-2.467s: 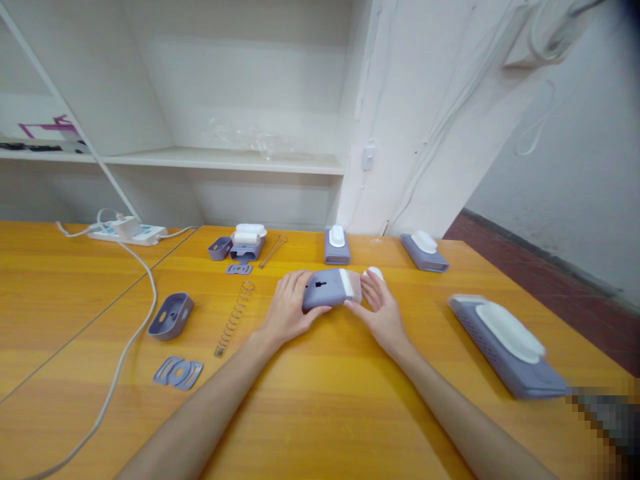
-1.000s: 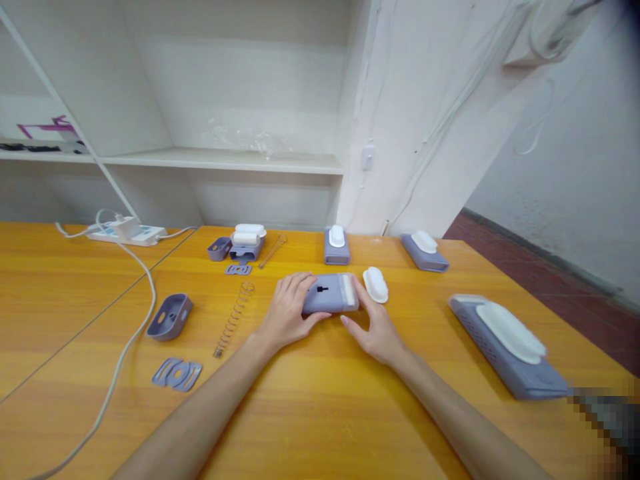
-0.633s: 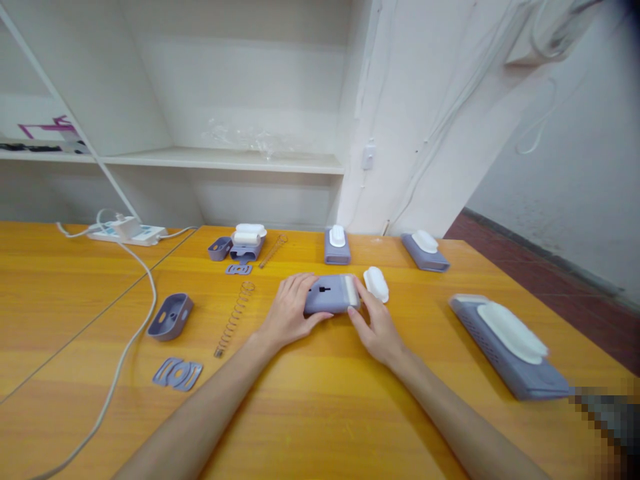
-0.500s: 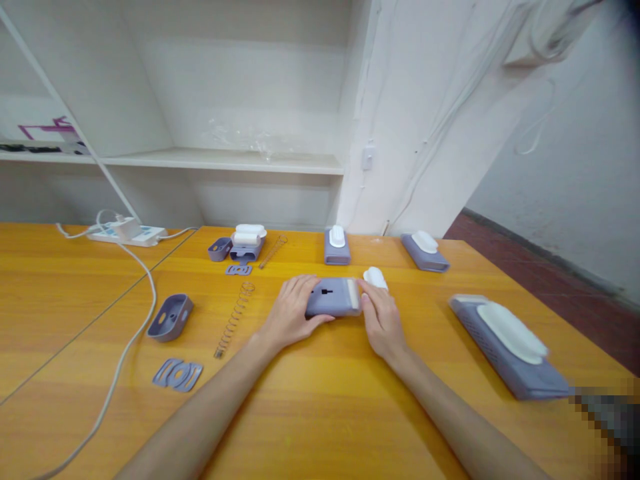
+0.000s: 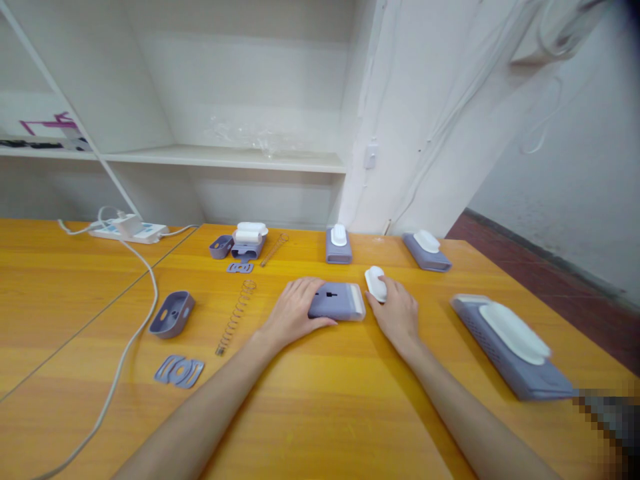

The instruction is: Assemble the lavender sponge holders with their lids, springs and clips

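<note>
My left hand (image 5: 296,310) is closed round the left end of a purple-grey plastic housing (image 5: 340,302), which lies flat on the table. A translucent whitish end piece (image 5: 357,301) shows at its right end, and a dark slot is cut in its top. My right hand (image 5: 397,308) has its fingers on a white oval plastic part (image 5: 375,283) just right of the housing; the fingertips partly cover it. Left of my hands lie a coil spring (image 5: 237,318), a purple-grey cup-like cap (image 5: 173,313) and flat cut-out plates (image 5: 179,371).
Purple-grey units with white tops stand at right (image 5: 515,347), back right (image 5: 427,251) and back centre (image 5: 339,245). A back-left cluster holds another unit (image 5: 249,241), cap (image 5: 221,247) and spring (image 5: 274,251). A power strip (image 5: 129,231) trails a white cable (image 5: 129,343) along the left.
My right hand has left the housing's translucent end and moved right onto the white oval part. My left hand keeps its hold on the housing.
</note>
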A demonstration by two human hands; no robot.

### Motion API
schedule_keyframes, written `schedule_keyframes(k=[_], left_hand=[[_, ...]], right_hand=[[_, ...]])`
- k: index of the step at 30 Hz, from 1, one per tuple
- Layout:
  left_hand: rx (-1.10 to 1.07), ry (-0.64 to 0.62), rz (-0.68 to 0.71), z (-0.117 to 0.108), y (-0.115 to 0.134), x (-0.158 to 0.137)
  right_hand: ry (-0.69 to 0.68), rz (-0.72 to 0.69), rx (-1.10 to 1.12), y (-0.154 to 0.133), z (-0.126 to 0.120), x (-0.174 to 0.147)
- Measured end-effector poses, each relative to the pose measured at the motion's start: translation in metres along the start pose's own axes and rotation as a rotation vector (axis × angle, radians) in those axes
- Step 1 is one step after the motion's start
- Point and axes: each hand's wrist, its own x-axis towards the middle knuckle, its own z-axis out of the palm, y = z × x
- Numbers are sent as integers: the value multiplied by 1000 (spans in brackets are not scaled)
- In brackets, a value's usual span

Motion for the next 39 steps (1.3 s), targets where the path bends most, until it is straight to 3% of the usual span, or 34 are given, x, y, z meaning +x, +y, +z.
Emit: schedule_keyframes(k=[4,8,13,19,24,31,39], left_hand=[[-7,-23,0,-1,1,-1],[-10,-24,-10,-1,1,-1],[-18,-23,-27,1,0,-1],[-37,1,-43,1,1,-1],[-66,30,-83,2,1,-2],[-107,23,-69,1,2,-4],[-136,0,-14,1,2,-4]], right_hand=[[22,51,92,2,0,2],[140,73,329,-1,-2,4],[241,-177,531,-16,-12,-3],[93,-507,687,-29,-19,-17],[-80,-615,702,-31,-19,-22],[-58,-559,684,-29,-16,-20],[-38,-641,533,-31,-19,-17]])
